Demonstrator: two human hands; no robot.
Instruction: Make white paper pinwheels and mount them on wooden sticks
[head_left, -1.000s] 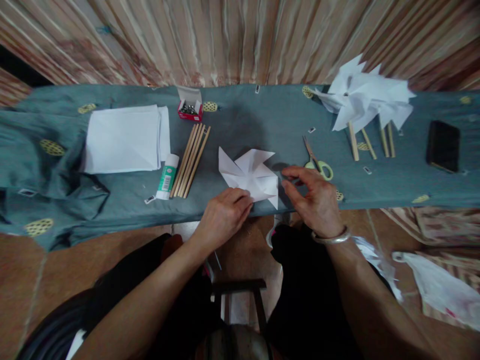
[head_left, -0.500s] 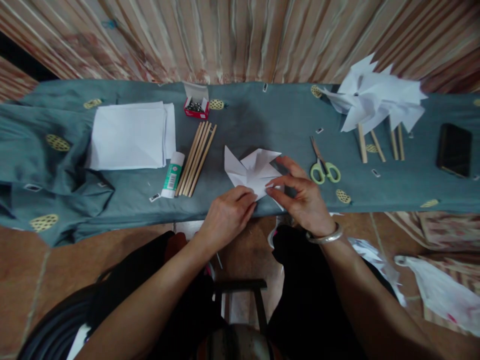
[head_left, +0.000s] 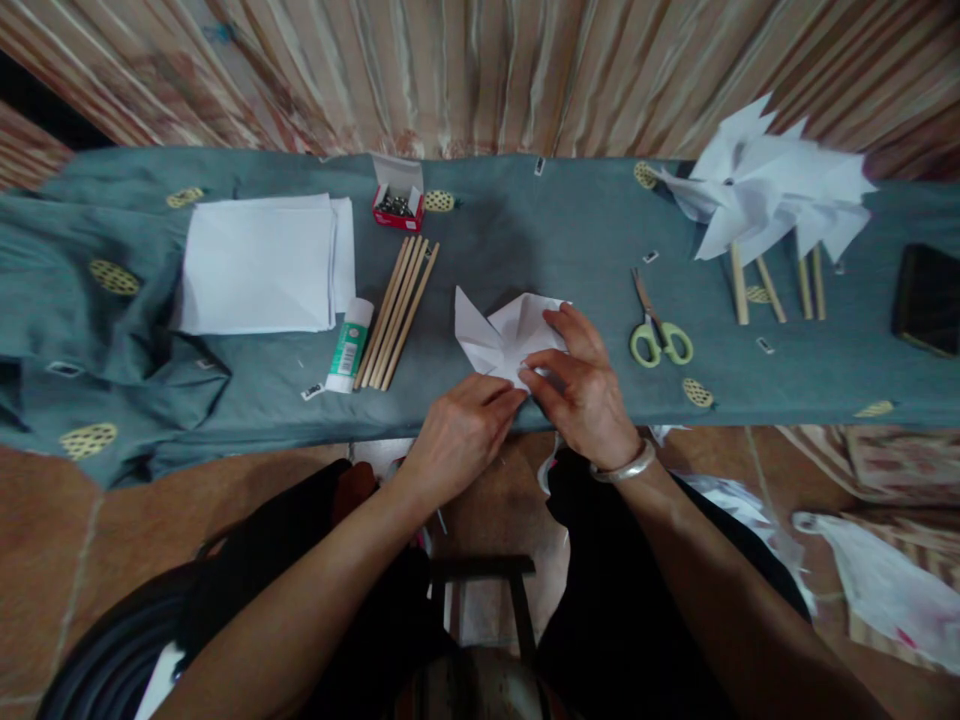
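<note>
At the near edge of the green-clothed table, my left fingers and right fingers grasp a white paper pinwheel

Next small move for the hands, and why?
I'd probably steady the near edge of the folded white paper with the left hand and press near its centre with the right hand. The left fingertips are at that edge, the right ones near the middle. The scissors and glue stick lie apart from both hands.
</note>
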